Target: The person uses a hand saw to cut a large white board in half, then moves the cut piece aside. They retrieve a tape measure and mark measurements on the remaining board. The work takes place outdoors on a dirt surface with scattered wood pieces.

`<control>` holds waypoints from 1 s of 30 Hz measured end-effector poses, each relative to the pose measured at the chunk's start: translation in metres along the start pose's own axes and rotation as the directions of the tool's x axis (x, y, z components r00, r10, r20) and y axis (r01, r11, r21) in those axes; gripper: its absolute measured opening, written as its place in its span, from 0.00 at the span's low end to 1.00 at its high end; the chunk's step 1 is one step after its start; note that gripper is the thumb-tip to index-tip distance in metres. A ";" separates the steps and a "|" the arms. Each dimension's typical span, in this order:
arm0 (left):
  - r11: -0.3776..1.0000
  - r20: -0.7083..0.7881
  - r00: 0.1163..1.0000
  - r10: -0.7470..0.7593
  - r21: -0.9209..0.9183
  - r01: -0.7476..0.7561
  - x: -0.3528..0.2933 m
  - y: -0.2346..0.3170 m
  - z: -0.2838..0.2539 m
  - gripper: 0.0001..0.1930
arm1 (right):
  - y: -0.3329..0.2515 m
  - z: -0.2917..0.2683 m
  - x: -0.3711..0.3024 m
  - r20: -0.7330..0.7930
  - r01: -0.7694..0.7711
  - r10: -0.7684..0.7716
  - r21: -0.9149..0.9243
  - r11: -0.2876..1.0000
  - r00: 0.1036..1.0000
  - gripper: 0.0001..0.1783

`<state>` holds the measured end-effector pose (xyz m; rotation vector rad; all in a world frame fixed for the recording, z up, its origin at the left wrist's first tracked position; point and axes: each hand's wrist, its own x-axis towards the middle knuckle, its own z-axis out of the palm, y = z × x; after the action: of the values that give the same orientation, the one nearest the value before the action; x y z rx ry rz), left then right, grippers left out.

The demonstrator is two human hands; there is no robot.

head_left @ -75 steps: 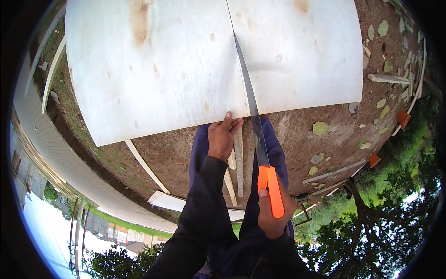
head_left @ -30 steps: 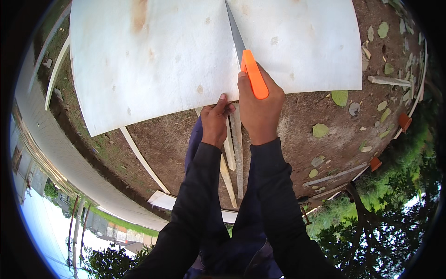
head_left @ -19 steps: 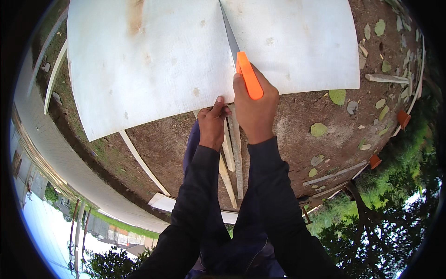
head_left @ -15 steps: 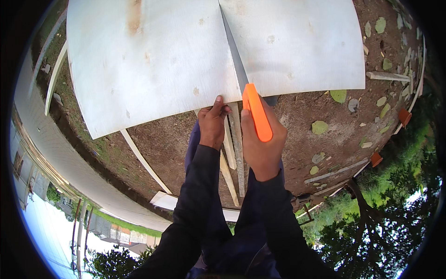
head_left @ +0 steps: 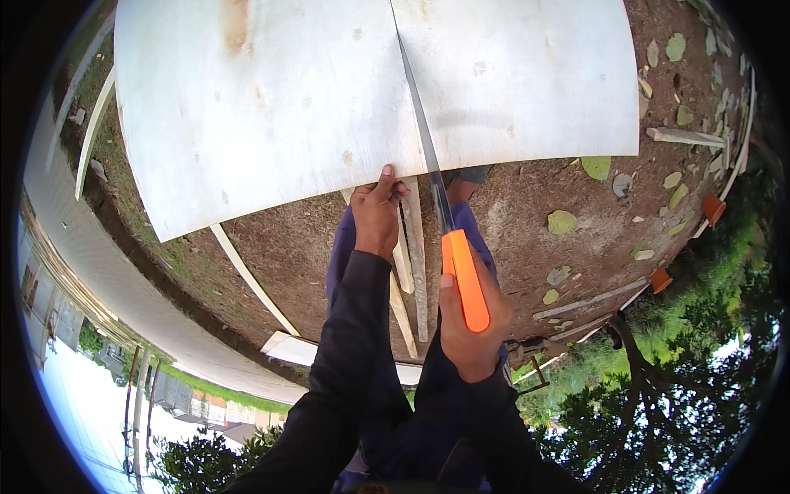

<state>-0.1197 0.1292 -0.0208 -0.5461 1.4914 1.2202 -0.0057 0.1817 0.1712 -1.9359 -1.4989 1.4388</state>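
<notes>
A large whitish board with brownish stains fills the upper part of the head view, a narrow cut running through it. My right hand is wrapped round the orange handle of a handsaw. The saw's grey blade crosses the board's near edge and sits in the cut. On that same edge, left of the blade, my left hand grips the board, thumb on top and fingers curled underneath. Below the board, pale wooden strips run toward my legs.
Brown soil with scattered green leaves lies to the right. Wooden battens and orange pots stand or lie farther right. At the left, a long pale batten lies beside a grey paved strip. A tree shows at lower right.
My right hand has drawn the handsaw back toward my body, so more of the blade shows past the board's near edge. My left hand has stayed at the edge.
</notes>
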 end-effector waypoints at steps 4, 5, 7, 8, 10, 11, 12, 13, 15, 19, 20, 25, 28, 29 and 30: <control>1.000 0.001 1.000 -0.022 0.022 0.022 -0.002 -0.004 0.007 0.09 | 0.005 0.006 0.025 -0.028 -0.052 0.055 0.091 0.994 0.998 0.18; 0.999 0.019 0.999 -0.036 0.023 0.036 0.000 -0.004 0.006 0.09 | 0.010 0.026 0.070 -0.029 -0.058 0.062 0.105 0.993 0.998 0.18; 0.999 0.043 0.998 -0.035 0.032 0.033 0.005 -0.002 0.007 0.10 | 0.002 0.050 0.152 0.135 -0.194 0.183 0.069 0.979 0.974 0.16; 0.999 0.050 0.998 -0.035 0.042 0.033 0.005 -0.003 0.010 0.10 | 0.003 0.051 0.148 0.096 -0.166 0.157 0.094 0.982 0.983 0.17; 0.999 0.017 0.999 -0.037 -0.001 0.037 0.003 -0.002 0.013 0.10 | 0.009 0.047 0.116 0.015 -0.110 0.109 0.129 0.986 0.994 0.20; 1.000 0.005 1.000 -0.029 0.001 0.029 0.002 -0.002 0.011 0.10 | 0.006 0.035 0.076 -0.039 -0.058 0.065 0.165 0.985 0.997 0.21; 1.000 -0.011 1.000 -0.023 0.006 0.023 0.001 -0.002 0.006 0.10 | 0.004 0.015 0.036 -0.009 -0.108 0.109 0.100 0.989 0.994 0.21; 1.000 -0.022 1.000 -0.011 0.012 0.011 0.001 -0.001 0.007 0.10 | -0.012 -0.004 0.015 -0.002 -0.082 0.082 0.022 0.996 0.997 0.22; 0.999 -0.021 1.000 -0.004 0.046 0.005 -0.002 0.000 0.010 0.12 | -0.025 -0.015 0.005 0.031 -0.229 0.227 0.072 0.971 0.973 0.21; 0.998 0.026 0.999 -0.048 0.043 0.047 0.005 -0.005 0.008 0.10 | 0.003 0.044 0.125 0.017 -0.135 0.134 0.162 0.977 0.991 0.16; 0.999 0.035 0.999 -0.038 0.037 0.037 0.009 -0.003 0.012 0.10 | -0.003 0.050 0.154 0.046 -0.197 0.192 0.180 0.964 0.980 0.09; 1.000 -0.044 0.999 0.000 0.021 0.001 0.001 -0.004 0.008 0.11 | -0.002 0.011 0.024 -0.027 -0.056 0.058 0.075 0.996 0.998 0.20; 0.999 -0.032 0.999 0.003 0.036 -0.002 0.004 0.001 0.015 0.11 | -0.014 -0.020 -0.008 0.041 -0.142 0.140 0.042 0.989 0.989 0.22; 0.998 -0.025 1.000 -0.006 0.057 0.008 0.000 -0.003 0.015 0.11 | -0.013 -0.012 0.008 0.024 -0.181 0.180 0.068 0.981 0.983 0.22; 0.999 -0.013 1.000 -0.016 0.033 0.016 0.001 -0.006 0.016 0.11 | -0.001 0.007 0.037 0.013 -0.141 0.140 0.095 0.986 0.990 0.21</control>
<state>-0.1076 0.1418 -0.0228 -0.5437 1.5121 1.1800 -0.0141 0.2116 0.1492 -2.0156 -1.2936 1.5462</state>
